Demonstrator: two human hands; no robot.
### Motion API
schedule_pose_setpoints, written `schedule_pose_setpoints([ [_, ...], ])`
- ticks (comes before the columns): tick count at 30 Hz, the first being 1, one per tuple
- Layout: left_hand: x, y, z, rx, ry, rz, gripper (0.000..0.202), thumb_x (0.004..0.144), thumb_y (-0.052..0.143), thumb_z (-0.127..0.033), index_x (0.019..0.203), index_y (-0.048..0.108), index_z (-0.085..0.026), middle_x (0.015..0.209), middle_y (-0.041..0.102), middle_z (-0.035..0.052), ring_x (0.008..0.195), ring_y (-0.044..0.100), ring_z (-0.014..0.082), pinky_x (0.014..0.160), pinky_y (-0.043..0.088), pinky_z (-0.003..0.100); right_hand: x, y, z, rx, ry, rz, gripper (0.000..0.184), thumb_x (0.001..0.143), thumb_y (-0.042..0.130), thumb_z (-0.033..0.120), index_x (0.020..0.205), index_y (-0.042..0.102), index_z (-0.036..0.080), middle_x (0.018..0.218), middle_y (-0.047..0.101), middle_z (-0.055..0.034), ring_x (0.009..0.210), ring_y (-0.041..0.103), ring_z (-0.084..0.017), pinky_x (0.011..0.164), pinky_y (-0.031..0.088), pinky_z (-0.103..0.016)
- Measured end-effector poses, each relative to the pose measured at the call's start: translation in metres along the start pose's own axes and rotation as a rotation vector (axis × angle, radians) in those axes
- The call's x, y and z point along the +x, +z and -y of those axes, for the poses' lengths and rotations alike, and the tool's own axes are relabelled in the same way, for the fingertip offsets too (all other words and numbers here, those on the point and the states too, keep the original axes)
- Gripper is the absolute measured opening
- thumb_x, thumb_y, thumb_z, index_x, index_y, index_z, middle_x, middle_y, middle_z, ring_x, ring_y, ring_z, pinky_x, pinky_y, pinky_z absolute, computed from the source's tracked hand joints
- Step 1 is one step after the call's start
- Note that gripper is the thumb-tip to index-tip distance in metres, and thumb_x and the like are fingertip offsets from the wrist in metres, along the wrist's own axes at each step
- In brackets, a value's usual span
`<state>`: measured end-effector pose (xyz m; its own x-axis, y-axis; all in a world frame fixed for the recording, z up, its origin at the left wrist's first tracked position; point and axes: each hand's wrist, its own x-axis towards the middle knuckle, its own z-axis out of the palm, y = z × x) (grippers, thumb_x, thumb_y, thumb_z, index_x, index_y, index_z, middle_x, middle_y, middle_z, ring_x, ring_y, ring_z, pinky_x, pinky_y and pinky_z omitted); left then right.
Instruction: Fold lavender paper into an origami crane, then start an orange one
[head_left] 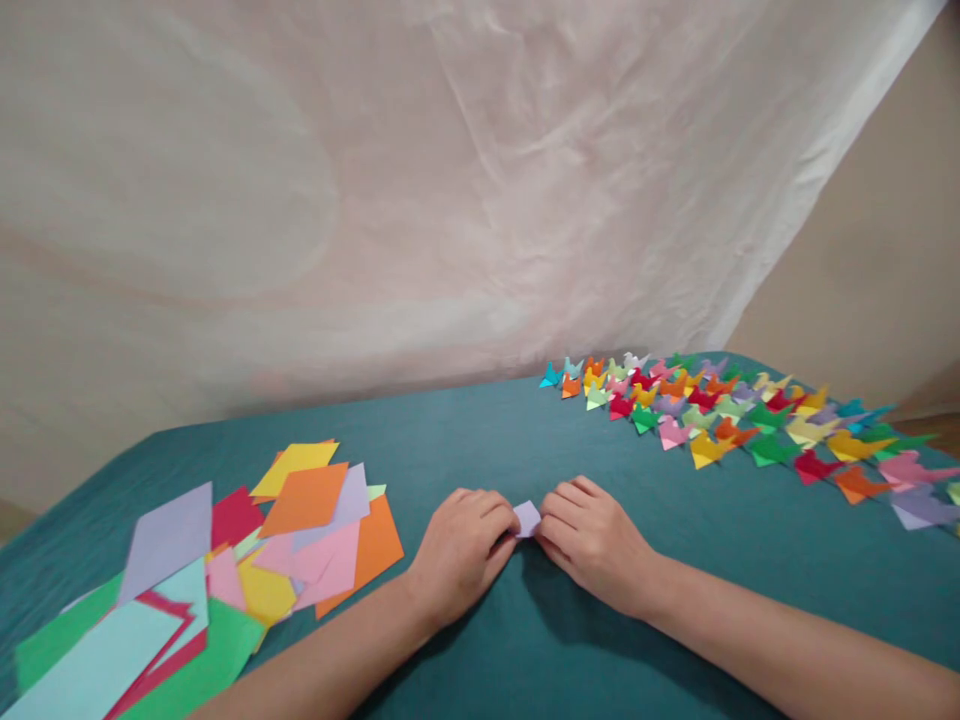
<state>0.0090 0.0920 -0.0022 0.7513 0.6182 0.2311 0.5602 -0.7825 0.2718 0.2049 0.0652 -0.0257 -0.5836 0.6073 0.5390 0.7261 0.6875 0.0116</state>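
A small folded piece of lilac paper (528,519) is held just above the table, between my two hands. My left hand (466,550) pinches its left side with thumb and fingers. On the opposite side, my right hand (595,542) grips the paper's right edge, its fingers curled. Only the middle of the paper shows; both ends are hidden behind the fingertips.
Loose coloured sheets, among them an orange sheet (309,500) and a lilac sheet (169,540), lie overlapping at the left. Rows of folded paper birds (772,447) stand at the right. A dark green cloth (457,430) covers the table; a pale draped sheet (420,200) hangs behind.
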Motion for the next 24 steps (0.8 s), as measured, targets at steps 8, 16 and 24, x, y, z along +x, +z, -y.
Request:
schedule_pose_setpoints([
  [8,-0.004,0.001,0.006,-0.041,0.042,0.037,0.013,0.091,0.048,-0.025,0.089,0.059,-0.019,0.093,0.062,0.0028,0.087,0.054,0.0179,0.077,0.04,0.03,-0.003,-0.004,-0.005,0.28,0.104,0.119,0.016,0.087,0.053,0.022,0.075,0.063,0.018,0.075,0.059,-0.0026,0.074,0.05,-0.015,0.069,0.033,-0.03],
  [16,-0.005,0.001,0.006,-0.049,0.052,0.051,0.017,0.092,0.046,-0.028,0.093,0.061,-0.02,0.095,0.061,0.003,0.088,0.054,0.018,0.078,0.041,0.031,0.003,-0.002,-0.025,0.696,0.38,0.187,0.009,0.079,0.062,0.017,0.071,0.065,0.017,0.078,0.059,-0.0014,0.076,0.055,-0.013,0.071,0.041,-0.026],
  [24,-0.004,0.001,0.007,-0.044,0.067,0.043,0.017,0.091,0.046,-0.027,0.092,0.06,-0.019,0.095,0.061,0.004,0.087,0.053,0.0179,0.078,0.042,0.031,0.004,0.0,-0.032,0.793,0.408,0.204,0.004,0.076,0.065,0.016,0.072,0.066,0.017,0.08,0.06,-0.001,0.078,0.057,-0.014,0.075,0.043,-0.026],
])
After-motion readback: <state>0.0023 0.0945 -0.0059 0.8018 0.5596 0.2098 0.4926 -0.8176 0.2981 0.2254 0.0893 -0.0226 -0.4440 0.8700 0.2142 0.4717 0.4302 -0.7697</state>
